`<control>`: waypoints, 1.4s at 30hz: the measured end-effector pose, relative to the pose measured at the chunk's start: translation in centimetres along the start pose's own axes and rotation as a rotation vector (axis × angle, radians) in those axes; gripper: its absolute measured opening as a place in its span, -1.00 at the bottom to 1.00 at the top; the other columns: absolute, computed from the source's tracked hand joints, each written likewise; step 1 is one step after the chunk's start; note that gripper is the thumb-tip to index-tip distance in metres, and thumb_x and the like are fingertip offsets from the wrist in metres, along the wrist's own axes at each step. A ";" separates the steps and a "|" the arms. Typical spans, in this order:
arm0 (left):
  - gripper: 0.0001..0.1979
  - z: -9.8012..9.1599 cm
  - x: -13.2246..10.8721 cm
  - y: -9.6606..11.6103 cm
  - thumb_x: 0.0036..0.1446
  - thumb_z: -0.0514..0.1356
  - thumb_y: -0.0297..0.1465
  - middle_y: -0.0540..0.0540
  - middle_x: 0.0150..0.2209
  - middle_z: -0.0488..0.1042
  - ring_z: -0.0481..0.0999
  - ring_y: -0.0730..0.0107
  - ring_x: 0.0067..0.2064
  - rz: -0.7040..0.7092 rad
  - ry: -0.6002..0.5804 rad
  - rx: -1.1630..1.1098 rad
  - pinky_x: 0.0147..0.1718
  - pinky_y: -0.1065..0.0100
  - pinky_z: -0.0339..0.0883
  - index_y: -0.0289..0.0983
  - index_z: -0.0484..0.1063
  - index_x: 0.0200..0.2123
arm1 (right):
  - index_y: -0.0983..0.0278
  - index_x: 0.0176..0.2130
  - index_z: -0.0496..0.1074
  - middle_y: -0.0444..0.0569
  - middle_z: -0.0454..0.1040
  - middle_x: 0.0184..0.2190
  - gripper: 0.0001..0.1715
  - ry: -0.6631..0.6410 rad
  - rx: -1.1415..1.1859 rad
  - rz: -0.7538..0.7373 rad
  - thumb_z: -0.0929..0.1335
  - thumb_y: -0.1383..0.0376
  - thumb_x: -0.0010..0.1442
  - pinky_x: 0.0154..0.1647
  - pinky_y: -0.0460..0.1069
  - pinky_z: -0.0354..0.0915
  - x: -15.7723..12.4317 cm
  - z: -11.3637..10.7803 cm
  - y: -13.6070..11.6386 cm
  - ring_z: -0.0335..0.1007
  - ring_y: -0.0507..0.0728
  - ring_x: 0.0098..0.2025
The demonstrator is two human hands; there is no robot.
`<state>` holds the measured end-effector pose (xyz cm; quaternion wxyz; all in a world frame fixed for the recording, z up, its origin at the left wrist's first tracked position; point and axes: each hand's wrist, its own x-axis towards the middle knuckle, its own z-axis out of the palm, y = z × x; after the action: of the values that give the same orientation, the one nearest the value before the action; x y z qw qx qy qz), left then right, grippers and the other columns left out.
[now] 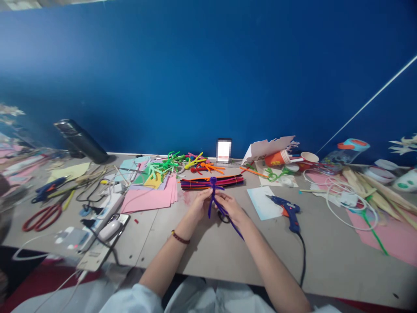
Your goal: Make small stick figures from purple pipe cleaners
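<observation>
Between my two hands, near the middle of the table, stands a purple pipe-cleaner figure with a round top and several thin limbs hanging down. My left hand pinches it from the left side. On the other side, my right hand has its fingers closed on it, and a long purple strand runs down under the right wrist. Just behind the hands lies a bundle of dark, red and purple pipe cleaners. A dark looped object, partly hidden, is below my right hand.
Right of my hands, a blue glue gun rests beside light-blue paper. Green, yellow and orange pipe-cleaner shapes lie at the back. Pink paper, a power strip and red-handled scissors are left. Paper cups lie back right.
</observation>
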<state>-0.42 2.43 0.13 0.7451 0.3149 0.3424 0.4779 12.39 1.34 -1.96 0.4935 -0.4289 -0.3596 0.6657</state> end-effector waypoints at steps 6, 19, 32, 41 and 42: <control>-0.69 0.3 0.0 0.1 -0.11 0.29 -0.23 -0.23 -0.27 0.56 0.51 0.20 -0.20 0.103 -0.023 0.060 -0.23 0.33 0.33 -0.35 0.57 -0.35 | 0.32 -0.38 0.51 -0.16 0.43 -0.61 -0.54 0.020 -0.021 -0.003 0.51 0.04 -0.22 -0.54 -0.11 0.14 0.0 -0.5 -0.6 0.26 -0.03 -0.61; -0.80 -0.2 0.2 0.0 -0.19 0.39 -0.40 -0.05 -0.38 0.53 0.45 0.43 -0.34 0.209 0.009 0.189 -0.28 0.42 0.29 -0.28 0.54 -0.40 | 0.31 -0.39 0.50 -0.24 0.28 -0.70 -0.50 0.037 -0.100 -0.051 0.47 -0.04 -0.20 -0.68 -0.14 -0.15 -0.2 -0.7 -1.4 -0.04 -0.11 -0.70; -0.72 0.0 0.6 -0.4 -0.27 0.43 -0.43 -0.07 -0.44 0.54 0.48 0.49 -0.44 0.084 0.070 -0.013 -0.36 0.46 0.31 -0.37 0.50 -0.41 | 0.28 -0.40 0.42 -0.28 0.21 -0.73 -0.51 0.078 -0.060 -0.048 0.45 -0.06 -0.14 -0.74 -0.16 -0.14 0.1 -1.0 -1.3 -0.06 -0.11 -0.74; -0.76 -1.8 1.7 -0.4 -0.22 0.39 -0.39 0.03 -0.52 0.48 0.44 0.52 -0.50 0.099 0.156 -0.209 -0.40 0.43 0.33 -0.29 0.43 -0.45 | 0.25 -0.09 0.39 0.10 0.50 -0.31 -0.19 -0.027 -0.087 -0.160 -0.06 -0.19 0.17 -0.58 -0.04 0.16 -0.8 -3.2 -4.0 0.27 0.08 -0.53; -0.77 -1.8 1.7 -0.4 -0.21 0.39 -0.39 0.02 -0.51 0.49 0.45 0.50 -0.49 0.102 0.174 -0.220 -0.39 0.42 0.34 -0.28 0.43 -0.45 | 0.24 -0.08 0.38 0.10 0.50 -0.25 -0.25 -0.006 -0.106 -0.184 -0.04 -0.14 0.19 -0.55 -0.04 0.18 -0.5 -3.4 -3.9 0.31 0.09 -0.48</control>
<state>-1.11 4.16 -1.56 0.7174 0.2057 0.3349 0.5751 17.00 2.01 0.40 0.5281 -0.4175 -0.4336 0.5990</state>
